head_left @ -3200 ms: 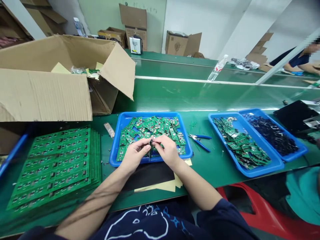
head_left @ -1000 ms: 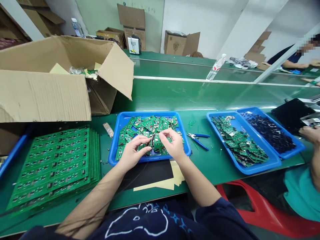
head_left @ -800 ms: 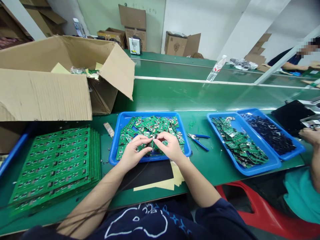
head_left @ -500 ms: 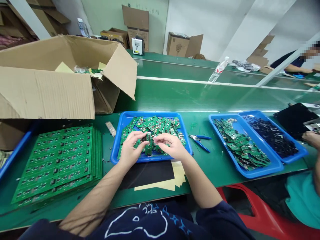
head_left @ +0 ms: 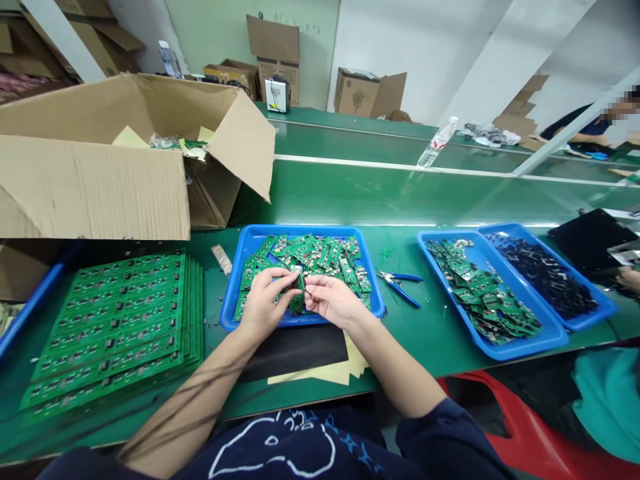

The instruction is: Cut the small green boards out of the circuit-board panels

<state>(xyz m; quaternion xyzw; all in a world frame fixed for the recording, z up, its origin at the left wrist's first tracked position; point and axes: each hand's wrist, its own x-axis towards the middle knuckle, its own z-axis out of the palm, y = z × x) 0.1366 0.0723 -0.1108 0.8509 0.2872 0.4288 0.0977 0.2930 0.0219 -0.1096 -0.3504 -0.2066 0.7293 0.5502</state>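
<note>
Left hand (head_left: 265,301) and right hand (head_left: 333,301): fingertips closed, pinching one small green circuit board (head_left: 299,283) between them above the blue tray (head_left: 305,231) at 12 o'clock. Tray full of loose boards (head_left: 305,257). Uncut board panels (head_left: 115,327) stacked at 9 o'clock; further boards (head_left: 483,287) in a second blue tray (head_left: 545,340) at 3 o'clock.

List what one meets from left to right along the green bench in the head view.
stack of green circuit-board panels, blue tray of loose green boards, blue-handled pliers, blue tray of heaped green boards, blue tray of black parts
</note>
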